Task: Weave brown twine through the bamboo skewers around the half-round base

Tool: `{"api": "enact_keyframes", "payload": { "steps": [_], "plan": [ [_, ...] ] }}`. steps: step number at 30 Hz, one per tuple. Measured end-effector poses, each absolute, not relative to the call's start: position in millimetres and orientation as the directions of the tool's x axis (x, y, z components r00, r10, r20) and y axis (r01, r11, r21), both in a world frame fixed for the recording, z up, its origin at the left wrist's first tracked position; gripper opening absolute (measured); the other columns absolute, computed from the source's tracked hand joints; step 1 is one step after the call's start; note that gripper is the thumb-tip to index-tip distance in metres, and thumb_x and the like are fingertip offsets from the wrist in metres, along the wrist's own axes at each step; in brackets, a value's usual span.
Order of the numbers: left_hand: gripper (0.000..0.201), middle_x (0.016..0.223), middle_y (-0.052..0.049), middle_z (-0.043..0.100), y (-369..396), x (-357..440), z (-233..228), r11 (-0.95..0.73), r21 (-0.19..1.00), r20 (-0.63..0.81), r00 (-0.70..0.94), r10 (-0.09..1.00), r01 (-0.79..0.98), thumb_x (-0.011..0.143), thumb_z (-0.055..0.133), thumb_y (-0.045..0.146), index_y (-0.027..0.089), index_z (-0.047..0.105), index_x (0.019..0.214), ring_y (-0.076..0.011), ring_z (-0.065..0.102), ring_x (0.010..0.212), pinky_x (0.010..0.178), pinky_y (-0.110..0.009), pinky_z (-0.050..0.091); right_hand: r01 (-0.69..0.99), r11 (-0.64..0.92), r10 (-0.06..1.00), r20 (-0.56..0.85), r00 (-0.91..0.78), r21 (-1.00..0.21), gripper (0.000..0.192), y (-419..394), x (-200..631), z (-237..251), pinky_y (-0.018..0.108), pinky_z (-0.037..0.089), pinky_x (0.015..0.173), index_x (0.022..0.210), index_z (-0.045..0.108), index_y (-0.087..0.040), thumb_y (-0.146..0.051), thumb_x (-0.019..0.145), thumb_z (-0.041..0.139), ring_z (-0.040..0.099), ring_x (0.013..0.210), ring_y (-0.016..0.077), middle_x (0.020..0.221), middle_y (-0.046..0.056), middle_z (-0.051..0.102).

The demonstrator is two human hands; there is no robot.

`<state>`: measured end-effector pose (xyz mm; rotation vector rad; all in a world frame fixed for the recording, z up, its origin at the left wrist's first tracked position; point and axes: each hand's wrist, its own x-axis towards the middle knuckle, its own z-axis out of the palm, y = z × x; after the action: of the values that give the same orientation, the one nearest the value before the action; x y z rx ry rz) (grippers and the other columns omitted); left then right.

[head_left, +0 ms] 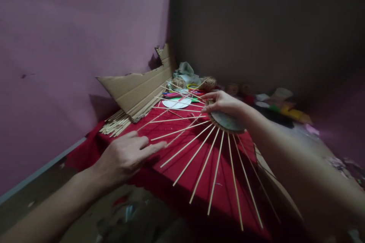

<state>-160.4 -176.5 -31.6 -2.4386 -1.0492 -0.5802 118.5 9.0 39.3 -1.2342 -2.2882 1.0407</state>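
The right hand [224,102] pinches the rim of a round disc [226,122] over the red-draped desk [188,178], thin sticks [186,145] fanning from it. The left hand [129,153] curls near their tips; whether it grips anything is unclear. A careless brush could loosen sticks.

You have two hands [125,155], one round hub [228,121], at least twelve radiating sticks [180,130], one cardboard sheet [142,92], two twine balls [209,82] minimum.
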Motion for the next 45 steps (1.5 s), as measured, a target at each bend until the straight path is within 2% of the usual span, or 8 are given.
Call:
{"api": "enact_keyframes", "payload": {
  "steps": [8,14,19,28,33,37,41,45],
  "plan": [
    [0.035,0.067,-0.004,0.055,-182,-145,0,-0.548,-0.402,0.474,0.679,0.56,0.733,0.089,0.032,0.012,0.021,0.065,0.098,-0.0183,0.048,0.067,0.072,-0.038,0.034,0.631,0.428,0.808,-0.039,-0.588,-0.647,0.064,10,113,30,0.032,0.047,0.065,0.12,0.062,-0.015,-0.039,0.063,0.077,0.056,0.071,0.0178,0.09,0.008,0.066],
    [0.036,0.066,-0.003,0.054,-176,-148,-5,-0.611,-0.296,0.452,0.671,0.588,0.734,0.089,0.032,0.013,0.022,0.066,0.098,-0.0144,0.041,0.053,0.053,-0.03,0.028,0.637,0.415,0.823,-0.03,-0.568,-0.65,0.063,11,117,29,0.032,0.047,0.065,0.12,0.062,-0.018,-0.038,0.062,0.078,0.056,0.068,0.0176,0.086,0.006,0.066],
    [0.032,0.061,-0.002,0.053,-172,-151,-7,-0.548,-0.371,0.501,0.659,0.562,0.75,0.089,0.038,0.012,0.019,0.066,0.101,-0.0144,0.043,0.053,0.054,-0.031,0.029,0.651,0.405,0.818,-0.064,-0.572,-0.642,0.069,9,123,30,0.031,0.046,0.063,0.126,0.057,-0.015,-0.04,0.064,0.076,0.055,0.065,0.0166,0.086,0.006,0.066],
    [0.02,0.061,0.0,0.054,-154,-127,6,-0.588,-0.359,0.531,0.677,0.51,0.725,0.086,0.048,0.019,0.018,0.067,0.094,-0.0136,0.046,0.055,0.061,-0.033,0.034,0.65,0.605,0.663,-0.16,-0.731,-0.46,0.057,-4,102,19,0.03,0.046,0.069,0.116,0.063,-0.018,-0.037,0.063,0.075,0.061,0.081,0.0214,0.093,0.008,0.068],
    [0.028,0.058,0.0,0.053,-139,-97,22,-0.54,-0.406,0.509,0.674,0.536,0.737,0.089,0.04,0.017,0.02,0.067,0.081,-0.0138,0.043,0.054,0.062,-0.033,0.029,0.544,0.652,0.572,-0.128,-0.81,-0.529,0.057,-26,86,9,0.03,0.046,0.074,0.12,0.059,-0.016,-0.031,0.067,0.071,0.061,0.087,0.0215,0.102,0.009,0.067],
    [0.025,0.059,0.0,0.056,-123,-92,23,-0.538,-0.344,0.379,0.638,0.67,0.77,0.087,0.043,0.022,0.019,0.065,0.077,-0.0129,0.043,0.054,0.063,-0.032,0.028,0.504,0.633,0.583,-0.066,-0.81,-0.588,0.043,-44,89,12,0.031,0.044,0.078,0.117,0.058,-0.012,-0.017,0.074,0.055,0.059,0.091,0.0205,0.106,0.011,0.065],
    [0.015,0.061,-0.001,0.061,-113,-93,13,-0.523,-0.264,0.367,0.585,0.723,0.811,0.08,0.052,0.024,0.019,0.064,0.072,-0.0134,0.046,0.054,0.064,-0.032,0.029,0.408,0.514,0.602,-0.021,-0.798,-0.754,0.03,-57,99,15,0.03,0.044,0.077,0.106,0.058,-0.015,-0.032,0.089,0.042,0.057,0.092,0.0187,0.103,0.008,0.063],
    [0.016,0.066,-0.002,0.066,-112,-93,6,-0.497,-0.14,0.403,0.507,0.762,0.857,0.081,0.052,0.023,0.02,0.067,0.076,-0.0142,0.051,0.057,0.063,-0.031,0.031,0.498,0.614,0.615,-0.025,-0.788,-0.612,0.065,-65,100,9,0.035,0.044,0.074,0.117,0.053,-0.014,-0.053,0.068,0.07,0.056,0.088,0.0231,0.102,0.011,0.062]
  ]
}}
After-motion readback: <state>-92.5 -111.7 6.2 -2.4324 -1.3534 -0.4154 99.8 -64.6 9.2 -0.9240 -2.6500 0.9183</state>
